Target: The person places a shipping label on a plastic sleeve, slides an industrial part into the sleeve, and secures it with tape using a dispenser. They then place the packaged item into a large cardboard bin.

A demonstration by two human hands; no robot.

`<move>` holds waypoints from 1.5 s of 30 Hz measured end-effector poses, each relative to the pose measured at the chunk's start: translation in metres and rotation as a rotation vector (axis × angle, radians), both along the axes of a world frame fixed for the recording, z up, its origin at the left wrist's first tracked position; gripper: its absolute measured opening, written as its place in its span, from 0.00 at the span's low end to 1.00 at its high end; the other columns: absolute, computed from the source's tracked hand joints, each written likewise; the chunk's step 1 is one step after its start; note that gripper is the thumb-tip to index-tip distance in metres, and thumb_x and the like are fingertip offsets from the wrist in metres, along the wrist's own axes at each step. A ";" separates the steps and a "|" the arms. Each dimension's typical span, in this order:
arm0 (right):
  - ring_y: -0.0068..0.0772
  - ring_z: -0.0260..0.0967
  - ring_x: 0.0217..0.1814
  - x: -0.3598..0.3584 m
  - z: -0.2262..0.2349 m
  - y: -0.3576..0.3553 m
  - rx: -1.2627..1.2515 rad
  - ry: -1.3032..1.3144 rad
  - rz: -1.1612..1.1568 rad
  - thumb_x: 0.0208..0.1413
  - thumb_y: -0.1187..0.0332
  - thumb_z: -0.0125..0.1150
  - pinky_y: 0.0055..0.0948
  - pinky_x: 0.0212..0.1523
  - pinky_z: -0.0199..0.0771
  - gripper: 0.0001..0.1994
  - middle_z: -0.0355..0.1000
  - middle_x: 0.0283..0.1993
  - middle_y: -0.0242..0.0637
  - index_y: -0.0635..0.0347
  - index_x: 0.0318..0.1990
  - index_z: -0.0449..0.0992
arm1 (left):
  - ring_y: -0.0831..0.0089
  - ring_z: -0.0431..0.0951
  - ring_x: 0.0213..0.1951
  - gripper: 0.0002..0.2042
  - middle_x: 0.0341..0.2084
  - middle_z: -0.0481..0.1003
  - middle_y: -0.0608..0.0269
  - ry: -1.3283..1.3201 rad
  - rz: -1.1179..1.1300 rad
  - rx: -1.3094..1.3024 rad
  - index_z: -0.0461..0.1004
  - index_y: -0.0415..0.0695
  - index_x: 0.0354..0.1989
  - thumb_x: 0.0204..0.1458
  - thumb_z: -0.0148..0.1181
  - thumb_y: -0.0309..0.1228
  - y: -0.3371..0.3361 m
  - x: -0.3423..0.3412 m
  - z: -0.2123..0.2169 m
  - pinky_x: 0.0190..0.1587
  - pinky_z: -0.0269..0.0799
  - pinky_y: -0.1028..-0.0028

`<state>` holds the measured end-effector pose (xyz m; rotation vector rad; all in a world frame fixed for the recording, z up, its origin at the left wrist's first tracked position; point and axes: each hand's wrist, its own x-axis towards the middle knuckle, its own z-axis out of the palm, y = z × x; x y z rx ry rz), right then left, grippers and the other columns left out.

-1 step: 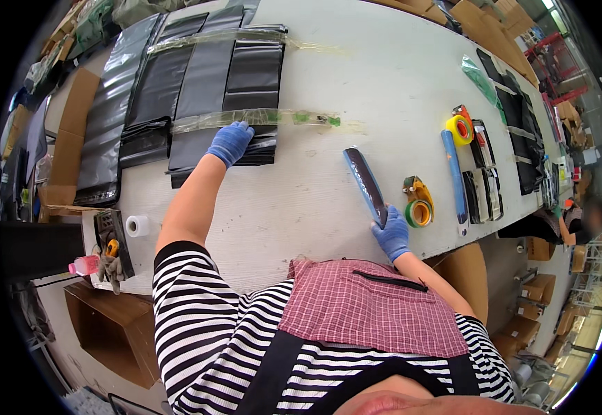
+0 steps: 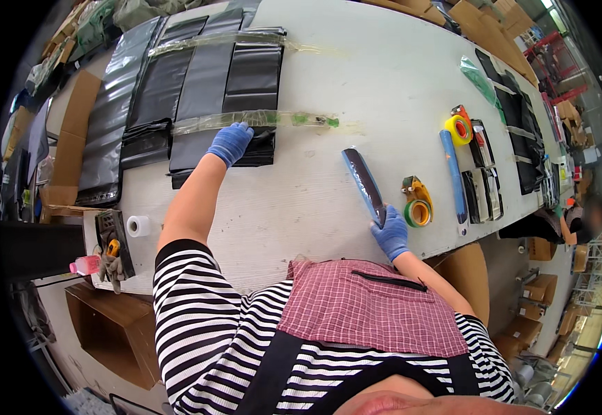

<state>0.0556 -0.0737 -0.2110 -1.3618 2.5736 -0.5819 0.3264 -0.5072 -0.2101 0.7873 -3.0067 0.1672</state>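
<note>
My left hand (image 2: pixel 230 143), in a blue glove, lies at the near part of a stack of folded black plastic sheets (image 2: pixel 204 83). Its fingers are curled against a strip of clear tape (image 2: pixel 263 120) across the stack; anything inside them is hidden. In blue too, my right hand (image 2: pixel 391 234) is closed round the near end of a long narrow dark packet (image 2: pixel 362 178) with blue edges. The packet's far end points away over the white table (image 2: pixel 301 200). Just right of that hand sits a tape dispenser (image 2: pixel 418 202) with a green-edged roll.
Farther right are a yellow tape roll (image 2: pixel 458 130), a blue strip-like packet (image 2: pixel 454 176) and black packets (image 2: pixel 484 190). A white roll (image 2: pixel 137 226) and a tool box (image 2: pixel 114 242) stand at the left edge. An open carton (image 2: pixel 110 325) is below; another person (image 2: pixel 557 225) is far right.
</note>
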 end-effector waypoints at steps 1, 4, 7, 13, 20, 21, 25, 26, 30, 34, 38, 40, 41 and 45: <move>0.55 0.70 0.48 -0.001 0.002 -0.001 0.043 -0.011 0.017 0.46 0.59 0.67 0.45 0.49 0.71 0.30 0.70 0.46 0.55 0.62 0.56 0.66 | 0.61 0.77 0.43 0.06 0.36 0.75 0.58 -0.034 -0.005 -0.017 0.75 0.44 0.37 0.53 0.52 0.26 -0.001 -0.002 0.000 0.43 0.77 0.65; 0.56 0.70 0.47 -0.006 -0.005 0.001 0.052 0.053 0.043 0.46 0.59 0.66 0.46 0.49 0.72 0.30 0.71 0.46 0.55 0.62 0.56 0.66 | 0.59 0.78 0.46 0.08 0.40 0.76 0.55 -0.094 0.150 0.024 0.76 0.44 0.40 0.55 0.51 0.26 0.000 -0.018 0.009 0.45 0.77 0.64; 0.56 0.71 0.46 -0.013 -0.005 0.002 0.094 -0.003 0.051 0.46 0.59 0.66 0.46 0.48 0.72 0.30 0.72 0.45 0.54 0.61 0.56 0.66 | 0.57 0.79 0.47 0.10 0.43 0.78 0.52 -0.127 0.339 0.116 0.78 0.44 0.41 0.55 0.51 0.28 0.020 -0.033 0.021 0.48 0.76 0.62; 0.57 0.73 0.43 -0.024 0.015 0.027 -0.150 -0.278 0.116 0.49 0.61 0.63 0.45 0.44 0.73 0.30 0.73 0.41 0.55 0.63 0.59 0.63 | 0.52 0.79 0.39 0.09 0.35 0.77 0.48 0.050 0.326 0.302 0.76 0.44 0.34 0.49 0.51 0.31 0.164 -0.068 0.024 0.44 0.76 0.58; 0.58 0.70 0.50 -0.030 0.038 0.067 -0.115 -0.460 0.510 0.50 0.68 0.63 0.42 0.50 0.72 0.32 0.71 0.49 0.56 0.62 0.64 0.60 | 0.55 0.79 0.41 0.10 0.39 0.77 0.52 0.197 0.282 0.693 0.74 0.43 0.41 0.54 0.55 0.32 0.274 -0.107 -0.019 0.44 0.74 0.60; 0.58 0.70 0.50 -0.031 0.034 0.070 -0.106 -0.466 0.532 0.50 0.68 0.63 0.42 0.50 0.72 0.32 0.71 0.49 0.56 0.62 0.64 0.60 | 0.59 0.79 0.39 0.09 0.38 0.78 0.55 0.384 0.221 0.670 0.74 0.43 0.42 0.55 0.56 0.31 0.268 -0.090 -0.054 0.42 0.74 0.62; 0.59 0.70 0.49 -0.052 0.017 0.094 -0.014 -0.341 0.601 0.49 0.68 0.62 0.43 0.51 0.72 0.34 0.71 0.50 0.56 0.62 0.65 0.59 | 0.74 0.71 0.23 0.06 0.22 0.71 0.67 0.503 0.450 1.455 0.73 0.44 0.39 0.59 0.54 0.31 0.251 -0.084 -0.034 0.27 0.72 0.74; 0.59 0.70 0.49 -0.054 0.019 0.095 0.051 -0.322 0.581 0.49 0.67 0.62 0.43 0.50 0.72 0.34 0.71 0.50 0.56 0.62 0.65 0.59 | 0.74 0.71 0.23 0.06 0.22 0.71 0.67 0.507 0.458 1.452 0.73 0.44 0.39 0.59 0.54 0.31 0.251 -0.082 -0.030 0.27 0.72 0.74; 0.57 0.71 0.49 -0.054 0.026 0.083 0.205 -0.295 0.594 0.51 0.64 0.61 0.41 0.50 0.72 0.33 0.72 0.50 0.55 0.60 0.65 0.60 | 0.66 0.72 0.24 0.07 0.21 0.71 0.59 0.568 0.536 1.229 0.73 0.41 0.38 0.58 0.55 0.32 0.264 -0.077 -0.026 0.31 0.72 0.68; 0.51 0.72 0.51 -0.052 0.042 0.075 0.302 -0.680 0.499 0.53 0.61 0.61 0.37 0.52 0.71 0.31 0.73 0.51 0.53 0.60 0.64 0.63 | 0.52 0.75 0.32 0.06 0.31 0.75 0.48 0.522 0.339 0.640 0.73 0.42 0.36 0.53 0.58 0.30 0.286 -0.093 0.003 0.39 0.73 0.62; 0.44 0.71 0.53 -0.047 0.032 0.069 0.271 -0.927 0.434 0.53 0.56 0.61 0.35 0.55 0.68 0.31 0.73 0.51 0.50 0.59 0.63 0.66 | 0.50 0.71 0.49 0.08 0.46 0.72 0.54 0.478 0.289 0.318 0.75 0.45 0.37 0.48 0.61 0.30 0.296 -0.092 0.016 0.49 0.70 0.63; 0.43 0.71 0.53 -0.042 0.032 0.068 0.256 -0.922 0.403 0.53 0.55 0.61 0.35 0.56 0.68 0.31 0.73 0.51 0.49 0.59 0.63 0.65 | 0.48 0.63 0.60 0.21 0.58 0.64 0.53 0.478 0.321 0.159 0.72 0.44 0.49 0.44 0.67 0.31 0.302 -0.086 0.018 0.58 0.65 0.61; 0.43 0.71 0.54 -0.041 0.033 0.065 0.292 -0.887 0.398 0.53 0.55 0.61 0.35 0.57 0.68 0.32 0.73 0.51 0.50 0.59 0.64 0.64 | 0.48 0.63 0.60 0.21 0.58 0.64 0.53 0.485 0.320 0.154 0.72 0.44 0.49 0.44 0.67 0.31 0.304 -0.086 0.015 0.58 0.65 0.61; 0.44 0.71 0.55 -0.036 0.033 0.061 0.271 -0.804 0.382 0.53 0.56 0.60 0.35 0.57 0.68 0.32 0.73 0.52 0.52 0.59 0.65 0.63 | 0.59 0.73 0.51 0.39 0.53 0.68 0.42 0.741 0.836 0.281 0.60 0.39 0.63 0.39 0.73 0.27 0.304 -0.090 -0.014 0.50 0.72 0.60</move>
